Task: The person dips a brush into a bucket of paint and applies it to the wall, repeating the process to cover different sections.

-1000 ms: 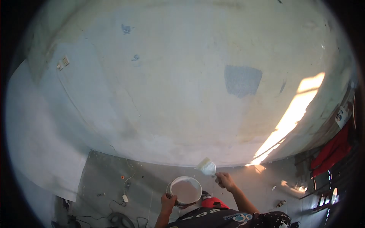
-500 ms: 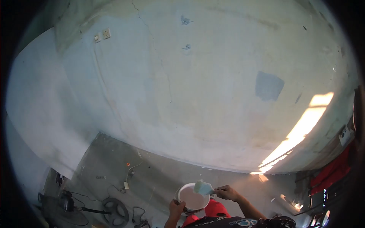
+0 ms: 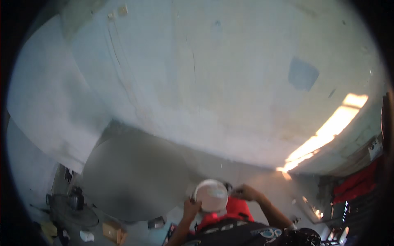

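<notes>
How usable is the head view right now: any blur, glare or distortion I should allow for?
Head view: soft with motion blur throughout, so the paint bucket in the left hand and the right hand at its rim lack detail; a sunlit streak on the wall is overexposed; the fisheye lens bends the wall and darkens the corners.

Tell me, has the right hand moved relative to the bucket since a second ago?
Yes. The right hand has closed in leftward on the bucket and is now at its right rim; a second ago it stood clear to the right of it.
</notes>
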Available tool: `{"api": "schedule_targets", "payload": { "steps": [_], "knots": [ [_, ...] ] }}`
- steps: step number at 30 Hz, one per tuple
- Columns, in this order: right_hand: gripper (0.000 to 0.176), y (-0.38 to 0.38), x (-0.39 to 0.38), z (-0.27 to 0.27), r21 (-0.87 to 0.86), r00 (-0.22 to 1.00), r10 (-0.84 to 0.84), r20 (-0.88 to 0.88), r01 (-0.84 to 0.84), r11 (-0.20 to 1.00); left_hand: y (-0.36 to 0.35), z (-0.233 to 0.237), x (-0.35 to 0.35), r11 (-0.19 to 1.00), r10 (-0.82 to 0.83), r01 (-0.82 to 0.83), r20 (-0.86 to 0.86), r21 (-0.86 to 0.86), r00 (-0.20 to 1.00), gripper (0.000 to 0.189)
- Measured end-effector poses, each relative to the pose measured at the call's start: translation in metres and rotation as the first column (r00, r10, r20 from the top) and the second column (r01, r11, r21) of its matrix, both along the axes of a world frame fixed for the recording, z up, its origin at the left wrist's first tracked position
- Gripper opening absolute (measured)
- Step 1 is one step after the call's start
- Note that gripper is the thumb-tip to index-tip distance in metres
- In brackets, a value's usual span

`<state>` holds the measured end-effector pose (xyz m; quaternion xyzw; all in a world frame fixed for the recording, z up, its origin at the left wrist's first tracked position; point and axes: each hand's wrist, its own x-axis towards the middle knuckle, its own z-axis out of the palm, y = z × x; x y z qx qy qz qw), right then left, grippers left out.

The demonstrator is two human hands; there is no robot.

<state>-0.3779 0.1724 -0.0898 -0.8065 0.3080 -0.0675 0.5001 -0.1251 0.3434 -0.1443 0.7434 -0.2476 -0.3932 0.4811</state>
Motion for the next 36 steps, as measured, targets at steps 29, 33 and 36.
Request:
{"api": "schedule_targets", "payload": {
  "steps": [29, 33, 36],
  "knots": [
    [0.028, 0.033, 0.099, -0.001, -0.379, 0.757, 0.332, -0.563, -0.593, 0.711, -0.011, 0.035, -0.001, 0.959, -0.282, 0.279, -0.075, -0.048, 0.957, 0.023],
    [0.032, 0.039, 0.109, -0.016, -0.429, 0.782, 0.2, -0.591, -0.514, 0.743, -0.018, 0.044, 0.007, 0.945, -0.327, 0.327, -0.046, -0.001, 0.944, 0.022],
    [0.025, 0.04, 0.114, -0.024, -0.4, 0.764, 0.158, -0.626, -0.488, 0.776, -0.021, 0.042, 0.01, 0.945, -0.328, 0.327, -0.063, -0.022, 0.943, 0.021]
  ]
}}
